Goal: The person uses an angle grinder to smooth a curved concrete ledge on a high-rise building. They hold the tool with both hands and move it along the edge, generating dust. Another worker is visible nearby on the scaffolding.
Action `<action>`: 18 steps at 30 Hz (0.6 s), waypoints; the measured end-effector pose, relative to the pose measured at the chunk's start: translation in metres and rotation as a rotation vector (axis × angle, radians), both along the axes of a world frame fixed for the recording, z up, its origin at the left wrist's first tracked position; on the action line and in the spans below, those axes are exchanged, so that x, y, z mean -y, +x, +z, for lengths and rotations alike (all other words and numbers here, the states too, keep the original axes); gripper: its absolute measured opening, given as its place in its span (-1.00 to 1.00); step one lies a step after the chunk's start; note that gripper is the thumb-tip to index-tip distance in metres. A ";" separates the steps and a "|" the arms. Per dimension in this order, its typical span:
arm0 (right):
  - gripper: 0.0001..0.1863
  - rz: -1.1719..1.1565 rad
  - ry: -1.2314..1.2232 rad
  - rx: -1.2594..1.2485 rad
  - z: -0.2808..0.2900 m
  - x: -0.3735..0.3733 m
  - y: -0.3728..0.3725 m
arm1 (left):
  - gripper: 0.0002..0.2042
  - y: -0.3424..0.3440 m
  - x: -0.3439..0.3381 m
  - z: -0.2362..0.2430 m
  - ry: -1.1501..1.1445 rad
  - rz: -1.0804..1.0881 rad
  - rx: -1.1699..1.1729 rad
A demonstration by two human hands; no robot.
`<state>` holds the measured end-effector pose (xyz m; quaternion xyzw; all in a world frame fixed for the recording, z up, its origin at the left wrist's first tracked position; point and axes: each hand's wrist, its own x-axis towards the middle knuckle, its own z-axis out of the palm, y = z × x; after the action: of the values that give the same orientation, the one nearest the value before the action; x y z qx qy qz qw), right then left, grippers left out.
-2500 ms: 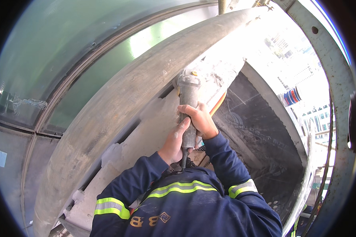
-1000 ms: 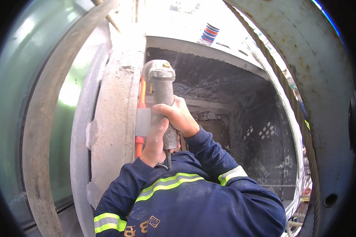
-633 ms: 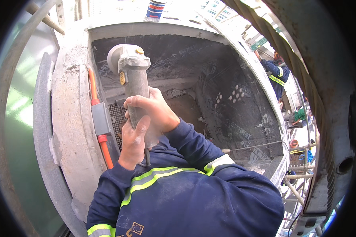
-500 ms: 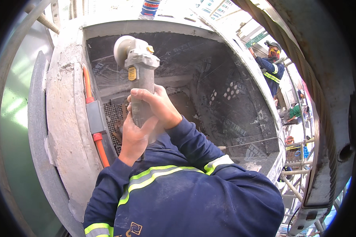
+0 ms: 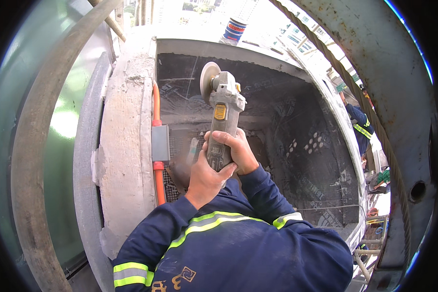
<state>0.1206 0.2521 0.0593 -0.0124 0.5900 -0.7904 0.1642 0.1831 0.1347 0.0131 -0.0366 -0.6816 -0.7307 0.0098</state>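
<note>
An angle grinder point(image 5: 224, 117), dusty grey with a yellow switch, is held up in front of my chest. Its pale disc point(image 5: 209, 82) points up and to the left, touching nothing. My left hand point(image 5: 205, 177) wraps round the lower end of the body, the thumb across its front. Just above and to the right, my right hand point(image 5: 239, 152) grips the same body from the other side. Both hands look dusty, and some fingers are hidden behind the tool.
A concrete ledge point(image 5: 124, 146) on the left carries an orange conduit point(image 5: 156, 103) with a grey junction box point(image 5: 160, 143). Beyond lies a dark-lined recess point(image 5: 297, 141). A blue can point(image 5: 235, 30) stands on the far rim. A steel beam, wire rope point(image 5: 345, 73) and a co-worker point(image 5: 359, 124) are at right.
My view has swung left, so the scene sits further right. The grinder stays in both hands and now tilts more to the right. The disc looks sharper.
</note>
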 end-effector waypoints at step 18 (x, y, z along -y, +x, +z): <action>-0.36 -0.213 0.112 -0.041 0.004 -0.006 0.009 | -0.55 0.002 -0.007 -0.012 -0.134 -0.014 -0.023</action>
<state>0.1292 0.2579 0.0629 0.0436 0.6343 -0.7689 0.0676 0.1848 0.1417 0.0012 -0.0501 -0.7287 -0.6829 0.0100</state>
